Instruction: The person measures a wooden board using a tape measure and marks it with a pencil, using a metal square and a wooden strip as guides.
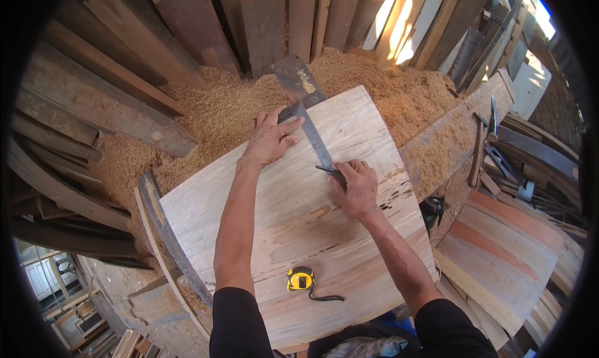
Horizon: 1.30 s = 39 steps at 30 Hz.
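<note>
A wide pale wooden board point(249, 202) lies in front of me with dark streaks in its grain. Against its far edge sits a try square point(317, 141), its metal blade reaching in over the board. My left hand point(269, 138) grips the square's dark stock, thumb and fingers around it. Pinched in my right hand point(355, 188) is a dark pen point(326, 169), its shaft lying across the end of the blade. A yellow and black tape measure point(301, 279) with a black strap rests on the board between my forearms.
Wood planks point(265, 30) lean in a row beyond the board. Heaps of sawdust point(215, 108) cover the ground there. At the right are a hammer point(493, 121), other hand tools and a reddish striped panel point(505, 252). A curved wood strip point(163, 245) stands at the left.
</note>
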{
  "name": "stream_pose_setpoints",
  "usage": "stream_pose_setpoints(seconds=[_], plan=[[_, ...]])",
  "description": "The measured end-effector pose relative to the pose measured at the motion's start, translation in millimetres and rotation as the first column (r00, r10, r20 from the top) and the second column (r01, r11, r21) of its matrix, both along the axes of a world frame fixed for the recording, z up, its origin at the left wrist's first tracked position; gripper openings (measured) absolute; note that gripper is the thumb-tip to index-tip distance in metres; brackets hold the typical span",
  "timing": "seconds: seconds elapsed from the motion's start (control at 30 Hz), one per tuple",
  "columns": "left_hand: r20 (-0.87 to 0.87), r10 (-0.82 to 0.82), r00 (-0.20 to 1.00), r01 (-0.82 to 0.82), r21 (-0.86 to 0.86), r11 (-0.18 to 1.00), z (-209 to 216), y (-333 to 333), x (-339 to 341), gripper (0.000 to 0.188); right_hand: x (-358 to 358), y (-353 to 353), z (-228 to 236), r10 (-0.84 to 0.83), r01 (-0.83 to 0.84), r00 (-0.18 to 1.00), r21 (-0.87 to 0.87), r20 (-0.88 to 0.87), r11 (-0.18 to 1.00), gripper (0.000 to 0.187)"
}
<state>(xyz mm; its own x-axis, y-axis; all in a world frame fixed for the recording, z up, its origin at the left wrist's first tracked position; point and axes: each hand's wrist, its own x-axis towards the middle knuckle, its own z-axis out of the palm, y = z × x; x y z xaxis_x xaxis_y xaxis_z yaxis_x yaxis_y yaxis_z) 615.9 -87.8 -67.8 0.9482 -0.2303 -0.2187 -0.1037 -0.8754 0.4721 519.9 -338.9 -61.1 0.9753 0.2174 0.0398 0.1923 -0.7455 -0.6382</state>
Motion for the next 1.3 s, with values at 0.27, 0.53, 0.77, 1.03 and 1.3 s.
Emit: stream_pose_setpoints(seconds=[0.27, 0.53, 0.77, 1.03, 1.3], plan=[[-0.003, -0.001, 1.0, 0.001, -0.011, 1.0, -2, 0, 1, 0.047, 1, 0, -4, -0.001, 0.001, 0.999, 0.003, 0.039, 1.0, 0.031], [-0.012, 0.003, 1.0, -0.003, -0.003, 1.0, 2, 0, 4, 0.048, 8, -3, -4, -0.034, 0.03, 0.999, 0.123, 0.029, 0.992, 0.024], [-0.035, 0.014, 0.999, -0.013, 0.034, 0.999, 9, -4, 1, 0.046, 59, 2, 36, -0.153, 0.119, 0.986, 0.388, 0.059, 0.914, 0.014], [-0.013, -0.008, 1.0, 0.009, 0.09, 0.996, 9, -2, 2, 0.046, 109, 28, 12, -0.058, 0.095, 0.993, 0.427, -0.098, 0.899, 0.019], [0.007, -0.001, 1.0, 0.001, 0.047, 0.999, 5, 0, 1, 0.044, 113, 24, 20, 0.144, -0.144, 0.989, 0.309, 0.023, 0.94, 0.025]])
